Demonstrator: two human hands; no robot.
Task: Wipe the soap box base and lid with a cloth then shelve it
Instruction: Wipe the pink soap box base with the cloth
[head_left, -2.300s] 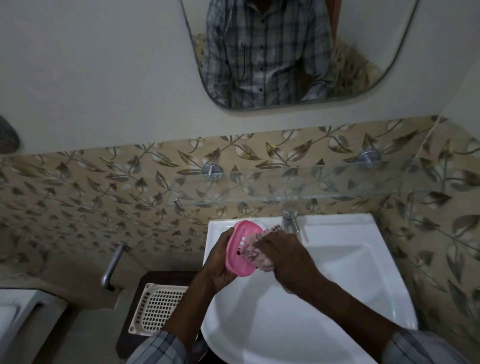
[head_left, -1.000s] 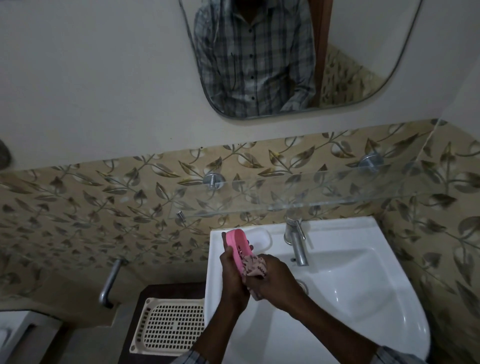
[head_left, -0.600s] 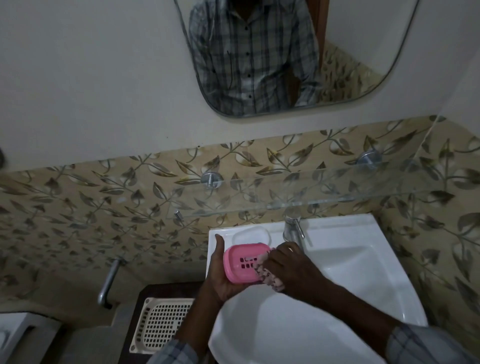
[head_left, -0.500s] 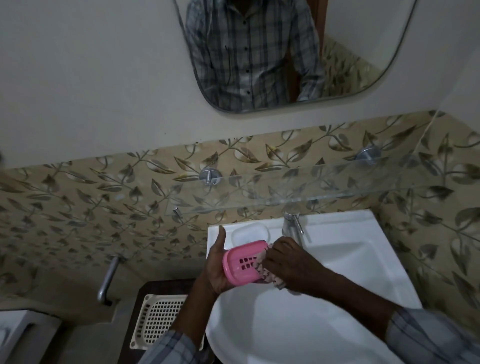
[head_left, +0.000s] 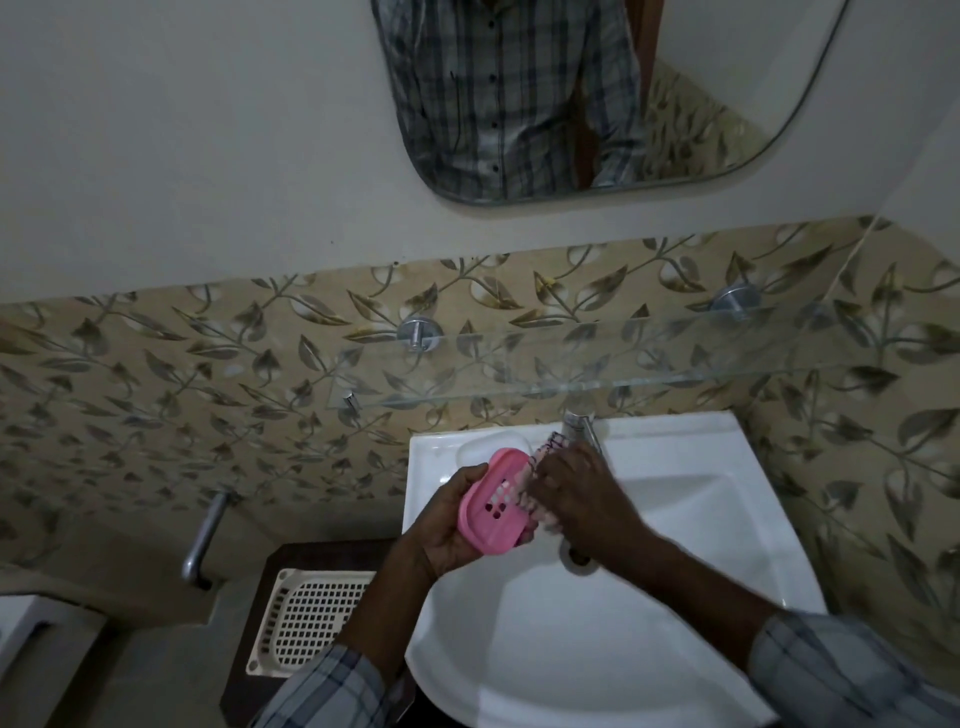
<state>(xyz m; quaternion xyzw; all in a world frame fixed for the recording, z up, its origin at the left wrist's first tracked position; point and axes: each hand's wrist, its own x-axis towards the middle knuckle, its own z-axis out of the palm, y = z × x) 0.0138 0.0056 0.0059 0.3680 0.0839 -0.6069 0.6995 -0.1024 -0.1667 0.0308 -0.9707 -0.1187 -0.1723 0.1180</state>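
My left hand (head_left: 447, 530) holds a pink soap box part (head_left: 491, 501) with drain holes, tilted above the left side of the white sink (head_left: 701, 545). My right hand (head_left: 576, 493) presses a pink patterned cloth (head_left: 540, 457) against the part's right edge. The cloth pokes out above my fingers. I cannot tell whether this pink piece is the base or the lid. A glass shelf (head_left: 623, 358) runs along the tiled wall above the sink.
A chrome tap (head_left: 582, 423) stands at the sink's back, just behind my right hand. A cream perforated basket (head_left: 306, 623) sits on a dark stand left of the sink. A metal pipe (head_left: 205, 535) juts from the wall at left. A mirror (head_left: 571, 93) hangs above.
The pink part has been turned in my left hand, from edge-on to its holed face toward me. My right hand keeps rubbing the cloth along it.
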